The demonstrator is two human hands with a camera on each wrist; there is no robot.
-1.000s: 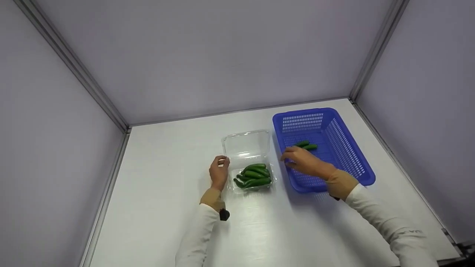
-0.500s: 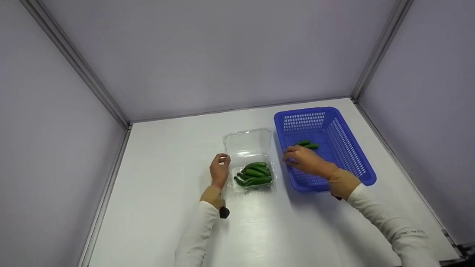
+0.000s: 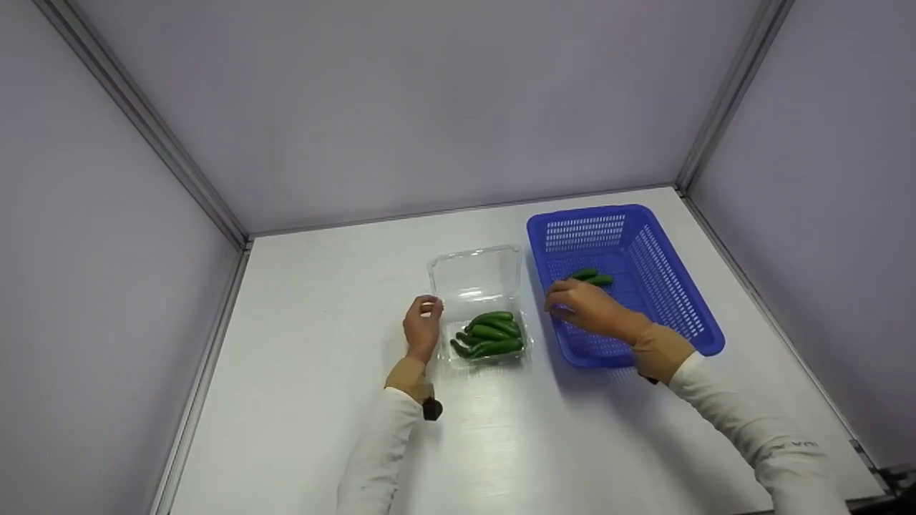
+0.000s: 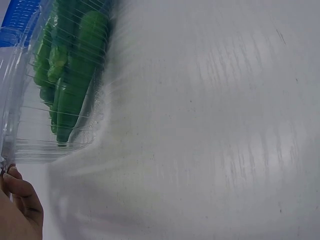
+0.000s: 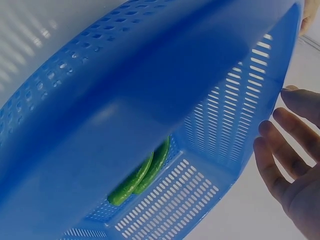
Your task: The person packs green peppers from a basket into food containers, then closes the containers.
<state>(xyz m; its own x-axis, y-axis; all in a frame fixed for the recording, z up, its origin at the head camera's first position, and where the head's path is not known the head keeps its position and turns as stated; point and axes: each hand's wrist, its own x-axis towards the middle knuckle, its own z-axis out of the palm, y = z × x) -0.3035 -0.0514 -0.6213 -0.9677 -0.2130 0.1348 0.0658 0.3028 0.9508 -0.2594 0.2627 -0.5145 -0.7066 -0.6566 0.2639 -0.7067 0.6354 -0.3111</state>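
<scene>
My left hand pinches the left edge of a clear plastic clamshell box, whose lid is folded back. Several green chili peppers lie in its base; through the clear wall they also show in the left wrist view. At the left rim of a blue plastic basket is my right hand, with bent, spread fingers. Its fingertips are right at the basket's edge in the right wrist view. Two more chili peppers lie in the basket, partly hidden by the hand in the head view.
The box and basket stand side by side on a white table, a narrow gap between them. Grey panels with metal corner posts enclose the back and both sides.
The right hand has shifted very slightly at the basket rim. The left hand, the box and the peppers stay where they were.
</scene>
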